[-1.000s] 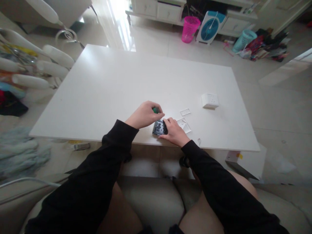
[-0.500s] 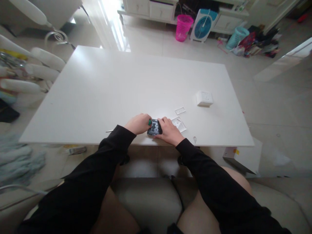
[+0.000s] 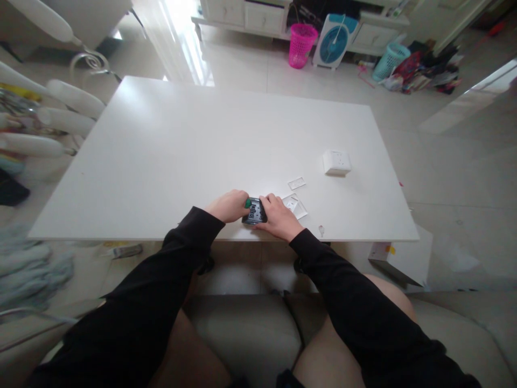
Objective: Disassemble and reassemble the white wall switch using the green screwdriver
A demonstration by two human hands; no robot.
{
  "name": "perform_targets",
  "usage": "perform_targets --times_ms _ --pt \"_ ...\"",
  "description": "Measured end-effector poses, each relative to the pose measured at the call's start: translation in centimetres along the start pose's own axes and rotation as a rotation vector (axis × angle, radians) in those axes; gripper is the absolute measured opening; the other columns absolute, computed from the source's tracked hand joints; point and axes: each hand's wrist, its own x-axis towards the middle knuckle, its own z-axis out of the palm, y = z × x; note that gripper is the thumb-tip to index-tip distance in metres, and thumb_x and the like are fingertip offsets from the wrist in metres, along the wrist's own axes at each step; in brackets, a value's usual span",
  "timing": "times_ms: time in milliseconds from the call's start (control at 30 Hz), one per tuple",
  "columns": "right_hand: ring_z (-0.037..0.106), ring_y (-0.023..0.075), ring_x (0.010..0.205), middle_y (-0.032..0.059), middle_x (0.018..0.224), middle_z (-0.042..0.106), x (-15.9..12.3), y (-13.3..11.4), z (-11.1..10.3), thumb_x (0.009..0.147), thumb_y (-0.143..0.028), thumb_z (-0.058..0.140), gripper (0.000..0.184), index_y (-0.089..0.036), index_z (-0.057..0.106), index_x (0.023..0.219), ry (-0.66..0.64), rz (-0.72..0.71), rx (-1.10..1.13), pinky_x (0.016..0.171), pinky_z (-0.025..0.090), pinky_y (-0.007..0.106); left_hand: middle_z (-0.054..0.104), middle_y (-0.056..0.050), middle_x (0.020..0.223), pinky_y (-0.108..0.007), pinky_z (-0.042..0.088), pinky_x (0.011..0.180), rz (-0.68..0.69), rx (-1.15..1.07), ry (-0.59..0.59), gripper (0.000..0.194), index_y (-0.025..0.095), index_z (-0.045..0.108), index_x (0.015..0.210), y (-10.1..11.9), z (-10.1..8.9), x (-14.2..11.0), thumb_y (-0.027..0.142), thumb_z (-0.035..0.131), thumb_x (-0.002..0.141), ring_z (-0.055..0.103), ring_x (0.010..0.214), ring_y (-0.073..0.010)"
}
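My left hand (image 3: 229, 206) is closed round what looks like a screwdriver with a green handle (image 3: 247, 203), mostly hidden by the fingers. Its fingertips meet the left side of a dark rectangular socket module (image 3: 255, 211) with metal-looking parts inside. My right hand (image 3: 278, 214) grips the module's right side, thumb at the near edge and fingers at the far one. The module is close to the table's front edge. Just right of my right hand lies a white square frame (image 3: 301, 210) with a small piece in it. A thin white rectangular plate (image 3: 297, 184) rests beyond it.
On the white table (image 3: 194, 140), a white socket box (image 3: 336, 163) stands to the right. A small clear piece (image 3: 321, 230) lies near the front edge. Under the table's right end is a box (image 3: 407, 253). A pink basket (image 3: 302, 46) and a fan (image 3: 334, 42) stand beyond the table.
The view has shifted slightly. A thin metal rod that showed left of my left sleeve is now almost wholly hidden. Both hands keep their hold on the module and the green handle.
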Motion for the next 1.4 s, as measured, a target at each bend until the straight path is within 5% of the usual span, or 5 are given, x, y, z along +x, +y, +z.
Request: perform_targets --times_ms 300,433,633,867,1400 --pt "0.053 0.0337 0.119 0.0144 0.125 0.055 -0.1 -0.2 -0.2 0.078 -0.046 0.09 0.071 -0.016 0.053 0.131 -0.008 0.002 -0.018 0.098 0.052 0.046 0.069 -0.005 0.072 -0.028 0.041 0.065 0.05 -0.246 0.17 0.009 0.017 0.068 0.073 -0.4 -0.4 0.2 0.02 0.065 0.081 0.061 0.068 -0.017" --pt "0.054 0.0336 0.119 0.0148 0.126 0.055 -0.1 -0.2 -0.3 0.076 -0.045 0.091 0.075 -0.016 0.052 0.133 0.005 -0.005 -0.022 0.1 0.051 0.046 0.051 0.003 0.051 -0.024 0.033 0.051 0.047 -0.8 0.433 0.034 0.018 0.054 0.058 0.2 -2.1 -0.4 0.037 0.07 0.082 0.044 0.05 -0.0095" --pt "0.053 0.0343 0.119 0.0154 0.127 0.055 -0.1 -0.1 -0.2 0.077 -0.047 0.09 0.077 -0.015 0.052 0.136 -0.004 -0.005 -0.025 0.101 0.051 0.047 0.037 0.005 0.046 -0.022 0.021 0.034 0.258 -1.581 0.602 0.046 0.021 0.042 0.055 0.8 -4.1 -1.2 0.048 0.07 0.081 0.031 0.035 -0.006" --pt "0.053 0.0341 0.119 0.0148 0.126 0.055 0.0 0.2 0.0 0.078 -0.046 0.089 0.075 -0.017 0.052 0.136 0.006 -0.015 -0.014 0.101 0.051 0.048 0.037 0.005 0.044 -0.022 0.019 0.032 0.417 -1.695 0.784 0.04 0.02 0.045 0.05 1.5 -4.2 -1.2 0.038 0.072 0.074 0.032 0.032 -0.0056" --pt "0.054 0.0339 0.118 0.0146 0.126 0.055 0.0 0.2 0.0 0.078 -0.047 0.089 0.074 -0.017 0.053 0.136 0.003 -0.013 -0.019 0.1 0.052 0.048 0.035 0.006 0.046 -0.022 0.019 0.034 0.387 -1.624 0.756 0.052 0.021 0.037 0.057 2.2 -3.5 -0.7 0.051 0.071 0.081 0.031 0.035 -0.0047"
